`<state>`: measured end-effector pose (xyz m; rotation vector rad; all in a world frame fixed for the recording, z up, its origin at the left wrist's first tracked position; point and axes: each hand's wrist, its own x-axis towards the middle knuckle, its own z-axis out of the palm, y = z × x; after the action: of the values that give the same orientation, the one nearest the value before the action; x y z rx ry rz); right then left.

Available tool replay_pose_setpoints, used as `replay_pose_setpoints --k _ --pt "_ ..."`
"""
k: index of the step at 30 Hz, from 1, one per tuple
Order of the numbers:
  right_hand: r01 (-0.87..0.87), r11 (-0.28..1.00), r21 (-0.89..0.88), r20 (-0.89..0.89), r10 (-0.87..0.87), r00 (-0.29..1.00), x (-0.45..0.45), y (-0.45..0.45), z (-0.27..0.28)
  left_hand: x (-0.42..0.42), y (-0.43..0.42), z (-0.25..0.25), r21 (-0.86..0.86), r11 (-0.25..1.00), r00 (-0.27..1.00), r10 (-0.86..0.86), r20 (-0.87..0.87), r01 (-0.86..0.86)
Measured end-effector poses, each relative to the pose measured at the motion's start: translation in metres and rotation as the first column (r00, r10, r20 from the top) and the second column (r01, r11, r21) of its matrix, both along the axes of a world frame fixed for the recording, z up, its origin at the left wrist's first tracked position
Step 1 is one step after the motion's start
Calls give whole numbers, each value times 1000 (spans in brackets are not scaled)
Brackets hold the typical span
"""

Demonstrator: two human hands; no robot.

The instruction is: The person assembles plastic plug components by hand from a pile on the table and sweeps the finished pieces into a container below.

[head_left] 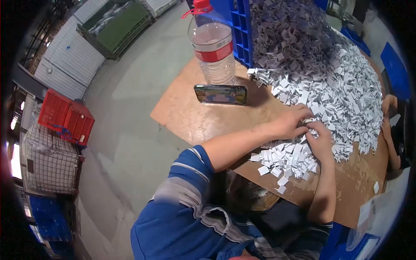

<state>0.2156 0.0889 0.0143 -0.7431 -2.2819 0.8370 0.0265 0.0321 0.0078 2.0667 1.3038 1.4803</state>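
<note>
My left hand (296, 123) bends over the near edge of a large heap of small flat white pieces (346, 99). Its fingers are curled together, and what they hold, if anything, is hidden. Close beside it, almost touching, my right hand (320, 139) is closed in a pinch, with small white pieces showing between its thumb and fingers. A smaller pile of the same white pieces (288, 160) lies just below both hands, near the table's front edge.
On the wooden table (182, 112) a phone (221, 94) leans against a large red-capped water bottle (214, 52). A blue crate (241, 34) stands behind, beside the heap. Another person's hands (387, 115) touch the heap's right side. Red crates (66, 117) stand off to the left.
</note>
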Motion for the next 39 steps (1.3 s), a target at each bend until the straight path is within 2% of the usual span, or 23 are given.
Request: replay_pose_setpoints --k 1,2,6,7,11,12,13,14,16,18,19,21,22,26,27,31,32,36,37,39 --pt "-9 1000 -23 -14 8 1000 2 0 1 2 2 -1 133 991 1000 2 0 -2" --pt "-8 1000 -20 -9 8 1000 3 0 2 2 3 -3 136 991 1000 1 4 -2" --pt "80 989 -123 0 -81 997 1 -4 5 -9 2 -12 -164 986 977 -66 -204 33" --pt "81 989 -122 1 -81 997 1 -4 4 -10 1 -11 -164 986 977 -66 -202 33" --pt "287 933 -217 52 -283 958 6 1 2 -10 -1 -7 -212 976 992 18 -125 -45" --pt "285 829 -481 -18 -334 942 6 0 8 -12 -4 1 -295 953 986 15 -163 -63" --pt "253 665 -703 -71 -419 905 7 -1 17 -15 -7 10 -372 926 980 -11 -197 -64" --pt "187 665 -723 -215 -474 854 9 4 9 -16 -7 6 -430 902 998 8 -60 -33" --pt "-90 471 -877 -375 -555 743 22 9 12 -25 -4 2 -487 869 993 34 -114 -86" --pt "-395 446 -803 -587 -483 649 31 24 1 -30 -10 20 -492 851 977 102 -187 -183" --pt "-371 464 -805 -583 -495 645 36 26 0 -31 -12 20 -518 849 994 95 -47 -105" --pt "-686 290 -667 -716 -505 482 39 28 1 -30 -13 27 -608 791 984 153 87 -69" --pt "-680 298 -670 -714 -511 479 39 27 3 -31 -12 25 -609 791 986 142 91 -58" --pt "-732 187 -655 -709 -489 509 37 19 16 -39 -3 8 -570 817 931 136 337 87" --pt "-734 184 -653 -708 -492 507 37 18 20 -40 0 5 -574 815 932 138 334 85" --pt "-539 203 -817 -553 -536 638 31 9 30 -45 5 -4 -519 855 883 230 409 18" --pt "-544 196 -816 -553 -539 635 30 9 28 -44 5 -4 -525 851 885 235 402 13" --pt "-305 311 -900 -417 -412 810 36 15 17 -38 6 0 -479 864 785 188 591 154" --pt "-305 310 -900 -417 -414 809 36 13 19 -36 5 3 -481 863 786 188 590 155" --pt "-85 444 -892 -265 -362 894 34 8 28 -31 0 14 -423 893 944 -8 329 155"
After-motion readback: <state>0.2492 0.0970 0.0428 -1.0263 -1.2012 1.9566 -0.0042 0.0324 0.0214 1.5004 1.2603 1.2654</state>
